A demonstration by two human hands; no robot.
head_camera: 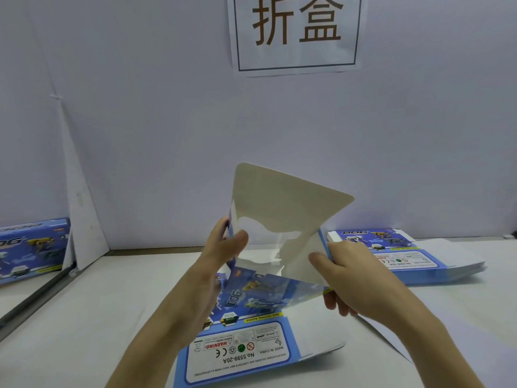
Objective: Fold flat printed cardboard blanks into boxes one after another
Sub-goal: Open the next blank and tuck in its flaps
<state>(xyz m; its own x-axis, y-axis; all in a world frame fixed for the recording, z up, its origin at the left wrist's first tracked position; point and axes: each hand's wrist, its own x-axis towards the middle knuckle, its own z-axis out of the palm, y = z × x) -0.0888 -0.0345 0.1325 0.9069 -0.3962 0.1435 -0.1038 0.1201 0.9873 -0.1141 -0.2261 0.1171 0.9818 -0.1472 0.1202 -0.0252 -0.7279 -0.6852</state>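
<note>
Both hands hold printed cardboard blank [279, 219] above white table [84, 317], grey inner side showing. Left hand [223, 247] pinches left edge; right hand [344, 275] grips right edge. Flat blanks stack [414, 261] lies at right, folded box [30, 247] at left.

Box [30, 247] at L edge cut off; wall sign [296, 51] top cropped; R hand [361, 278] fingers [335, 303] mostly behind raised blank [279, 208].
</note>
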